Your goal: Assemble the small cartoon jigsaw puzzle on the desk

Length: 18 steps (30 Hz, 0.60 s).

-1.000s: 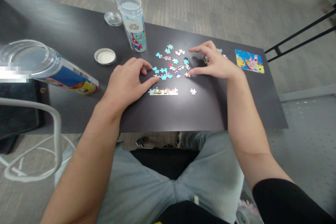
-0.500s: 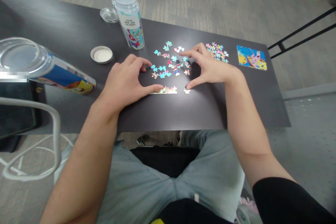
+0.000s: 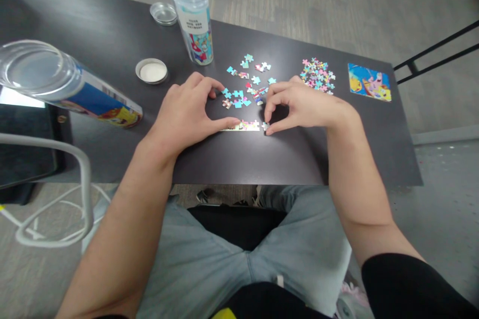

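On the dark table a row of joined jigsaw pieces point(image 3: 249, 125) lies under the thumb of my left hand point(image 3: 187, 109). That hand's fingers are spread, with the index tip beside loose blue jigsaw pieces point(image 3: 237, 98). My right hand point(image 3: 295, 104) pinches a single jigsaw piece point(image 3: 265, 126) between thumb and fingers. This piece sits just right of the row's end, a narrow gap apart from it. Part of the row is hidden by my left thumb.
A pile of mixed pieces point(image 3: 318, 76) and a picture card point(image 3: 369, 82) lie to the right. A clear tube point(image 3: 194, 25), a larger tube point(image 3: 93, 92), a round lid point(image 3: 151, 71) and another lid point(image 3: 163, 13) stand left. A white cable point(image 3: 88, 184) loops at lower left.
My right index finger has come down from the loose pieces to close on the single piece. That piece is now nearer the row. The left hand keeps its pose; the whole view has shifted slightly.
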{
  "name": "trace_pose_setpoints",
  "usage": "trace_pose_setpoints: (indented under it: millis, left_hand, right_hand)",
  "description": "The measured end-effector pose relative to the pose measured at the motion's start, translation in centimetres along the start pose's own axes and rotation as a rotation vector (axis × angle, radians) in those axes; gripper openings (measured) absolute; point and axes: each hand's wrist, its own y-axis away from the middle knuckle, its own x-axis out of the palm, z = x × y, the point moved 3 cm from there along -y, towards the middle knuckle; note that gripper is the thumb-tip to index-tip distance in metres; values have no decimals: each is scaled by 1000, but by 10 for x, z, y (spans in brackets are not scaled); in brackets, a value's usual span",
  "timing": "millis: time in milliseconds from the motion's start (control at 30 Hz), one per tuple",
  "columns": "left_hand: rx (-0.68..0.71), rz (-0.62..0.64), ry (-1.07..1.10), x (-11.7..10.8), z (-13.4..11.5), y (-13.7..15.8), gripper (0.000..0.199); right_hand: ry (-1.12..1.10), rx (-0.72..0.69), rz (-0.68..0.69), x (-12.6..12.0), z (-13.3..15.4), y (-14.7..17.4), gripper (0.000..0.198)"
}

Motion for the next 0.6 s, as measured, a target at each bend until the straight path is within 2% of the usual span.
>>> trace_pose_setpoints:
  millis: [100,300,600]
  left_hand:
    - [2,6,-19,0,-1,0,77]
    - [24,0,-42,0,-1,0,75]
    - [43,-19,6,3,7,-2,74]
  right_hand:
    - [-11,6,3,1,2,-1,35]
    - [-37,7,37,-2,4,-3,36]
    - [-64,-3,15,3,5,-7,31]
